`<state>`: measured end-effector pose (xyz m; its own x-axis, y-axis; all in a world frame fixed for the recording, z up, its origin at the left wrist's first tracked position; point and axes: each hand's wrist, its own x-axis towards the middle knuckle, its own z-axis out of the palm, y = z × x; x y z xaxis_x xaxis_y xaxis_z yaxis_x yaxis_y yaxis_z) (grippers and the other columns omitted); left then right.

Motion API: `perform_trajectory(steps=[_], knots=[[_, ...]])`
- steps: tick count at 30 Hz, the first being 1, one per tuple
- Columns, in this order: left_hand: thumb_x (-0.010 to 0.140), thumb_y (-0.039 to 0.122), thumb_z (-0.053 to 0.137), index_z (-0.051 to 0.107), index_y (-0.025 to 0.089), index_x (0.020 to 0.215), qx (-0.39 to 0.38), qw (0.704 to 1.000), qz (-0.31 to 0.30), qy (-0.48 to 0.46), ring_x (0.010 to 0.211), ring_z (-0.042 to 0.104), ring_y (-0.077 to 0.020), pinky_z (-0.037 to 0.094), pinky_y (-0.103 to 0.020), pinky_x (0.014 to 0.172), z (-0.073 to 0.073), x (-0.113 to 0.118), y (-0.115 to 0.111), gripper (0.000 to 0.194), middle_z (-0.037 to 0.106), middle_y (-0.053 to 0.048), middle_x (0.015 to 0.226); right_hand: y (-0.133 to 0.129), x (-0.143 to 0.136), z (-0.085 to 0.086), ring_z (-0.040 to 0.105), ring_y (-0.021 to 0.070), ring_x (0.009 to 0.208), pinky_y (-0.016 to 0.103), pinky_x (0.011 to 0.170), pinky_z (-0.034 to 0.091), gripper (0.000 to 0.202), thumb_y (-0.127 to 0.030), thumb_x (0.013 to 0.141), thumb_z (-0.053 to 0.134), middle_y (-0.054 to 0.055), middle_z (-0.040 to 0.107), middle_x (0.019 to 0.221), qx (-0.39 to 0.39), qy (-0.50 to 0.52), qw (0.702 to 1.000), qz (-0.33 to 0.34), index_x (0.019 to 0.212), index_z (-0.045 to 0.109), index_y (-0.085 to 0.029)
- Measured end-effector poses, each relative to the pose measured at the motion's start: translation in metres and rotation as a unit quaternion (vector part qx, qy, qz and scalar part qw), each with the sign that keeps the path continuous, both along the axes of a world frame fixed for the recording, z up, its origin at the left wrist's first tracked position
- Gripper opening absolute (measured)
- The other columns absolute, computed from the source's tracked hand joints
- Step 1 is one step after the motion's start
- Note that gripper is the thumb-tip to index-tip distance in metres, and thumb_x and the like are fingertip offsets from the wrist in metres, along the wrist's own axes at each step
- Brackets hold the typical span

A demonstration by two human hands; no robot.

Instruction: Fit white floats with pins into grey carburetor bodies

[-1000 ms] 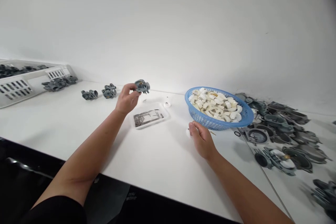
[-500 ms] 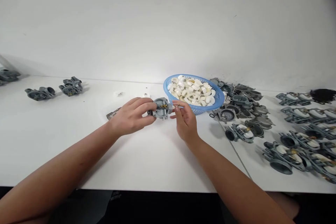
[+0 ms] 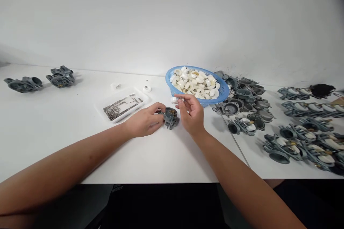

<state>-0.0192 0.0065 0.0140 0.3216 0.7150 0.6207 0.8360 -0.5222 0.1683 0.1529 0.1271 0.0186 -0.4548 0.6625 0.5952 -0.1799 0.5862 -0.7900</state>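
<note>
My left hand (image 3: 146,120) is closed on the side of a grey metal carburetor body (image 3: 171,116), held low at the table in front of me. Its brass jet parts show at the top. Just to the right and a little higher, my right hand (image 3: 191,112) pinches a small white carburetor float (image 3: 174,100) between thumb and fingers. The float is apart from the carburetor body. Behind my right hand stands a blue plastic basket (image 3: 170,83) heaped with white floats (image 3: 197,82). Left of my left hand lies a white tray (image 3: 143,96) with thin metal pins (image 3: 114,109).
Two carburetor bodies (image 3: 61,77) sit at the back left. Loose white floats (image 3: 147,88) lie behind the tray. To the right are a pile of grey bowl covers (image 3: 245,96), a black ring (image 3: 214,109) and rows of carburetors with floats (image 3: 319,154). A wall rises behind.
The carburetor body has been lowered and tilted in my left hand. The float in my right hand now shows, a little higher. My view has shifted, and the pin tray is uncovered.
</note>
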Motion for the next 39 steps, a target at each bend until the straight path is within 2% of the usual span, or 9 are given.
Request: perform_trajectory(steps=[3,6,9,13,19,25,29,33,39], knots=[[0.088,0.008,0.056,0.056,0.017,0.069,-0.071,0.993,-0.042,-0.085,0.096,0.064,-0.0177,0.055,-0.026,0.070,-0.004,0.000,0.001,0.021,0.056,-0.012,0.114,0.001,-0.002,-0.003,0.074,0.0209,0.101,0.035,0.085,0.064,0.016,-0.034,0.095,0.066,0.007,0.076,0.117,-0.015,-0.017,1.000,0.008,0.106,0.070,-0.023],[0.087,0.007,0.058,0.053,0.018,0.070,-0.097,0.988,-0.034,-0.119,0.098,0.062,-0.0175,0.055,-0.027,0.074,-0.005,0.002,0.000,0.020,0.054,-0.010,0.113,0.000,-0.001,-0.003,0.074,0.0223,0.106,0.034,0.085,0.064,0.013,-0.033,0.091,0.070,0.007,0.077,0.118,-0.016,-0.032,0.999,0.015,0.099,0.072,-0.023],[0.088,0.015,0.063,0.050,0.020,0.083,-0.088,0.984,0.013,-0.152,0.095,0.059,-0.0165,0.056,-0.027,0.070,-0.007,0.005,0.000,0.015,0.052,-0.008,0.111,0.000,0.000,0.000,0.075,0.0236,0.106,0.035,0.083,0.065,0.013,-0.033,0.088,0.074,0.008,0.077,0.118,-0.014,-0.039,0.999,0.025,0.095,0.075,-0.022],[0.089,0.024,0.066,0.044,0.023,0.109,-0.087,0.976,0.083,-0.182,0.104,0.060,-0.0196,0.061,-0.032,0.076,-0.010,0.006,0.000,0.030,0.052,-0.011,0.122,0.002,-0.001,-0.001,0.073,0.0262,0.113,0.035,0.083,0.065,0.011,-0.031,0.086,0.075,0.009,0.077,0.115,-0.018,-0.050,0.998,0.046,0.093,0.078,-0.022],[0.095,0.027,0.057,0.047,0.022,0.124,-0.033,0.987,0.144,-0.066,0.113,0.065,-0.0263,0.059,-0.043,0.090,0.001,0.008,-0.005,0.031,0.050,-0.017,0.141,0.005,-0.004,-0.005,0.074,0.0240,0.108,0.037,0.092,0.062,0.013,-0.032,0.085,0.076,0.008,0.078,0.111,-0.055,-0.047,0.996,0.052,0.092,0.076,-0.021],[0.091,0.054,0.062,0.054,0.017,0.131,-0.036,0.985,0.162,0.045,0.121,0.059,-0.0383,0.053,-0.056,0.097,0.003,0.028,-0.007,0.055,0.050,-0.024,0.143,0.007,-0.003,-0.002,0.074,0.0184,0.083,0.031,0.074,0.061,0.016,-0.034,0.089,0.070,0.005,0.077,0.096,-0.058,-0.051,0.996,0.033,0.097,0.069,-0.021],[0.095,0.047,0.060,0.057,0.026,0.138,-0.057,0.977,0.186,0.091,0.138,0.045,-0.0453,0.048,-0.062,0.103,-0.002,0.034,-0.002,0.049,0.038,-0.022,0.157,0.008,-0.002,-0.001,0.075,0.0198,0.086,0.032,0.075,0.060,0.014,-0.034,0.088,0.070,0.006,0.077,0.096,-0.069,-0.052,0.996,0.022,0.092,0.066,-0.021],[0.099,0.032,0.053,0.064,0.028,0.132,-0.078,0.973,0.193,0.095,0.132,0.053,-0.0389,0.055,-0.054,0.098,-0.004,0.028,0.003,0.035,0.046,-0.018,0.152,0.010,-0.003,-0.003,0.076,0.0222,0.093,0.036,0.083,0.061,0.015,-0.033,0.083,0.073,0.008,0.078,0.102,-0.115,-0.068,0.991,0.027,0.086,0.065,-0.021],[0.100,0.023,0.049,0.070,0.030,0.123,-0.049,0.975,0.180,0.119,0.118,0.065,-0.0305,0.062,-0.045,0.087,-0.008,0.011,0.004,0.032,0.059,-0.010,0.142,0.011,-0.004,-0.006,0.077,0.0226,0.092,0.036,0.082,0.062,0.019,-0.033,0.077,0.077,0.009,0.079,0.104,-0.164,-0.084,0.982,0.048,0.080,0.063,-0.020]])
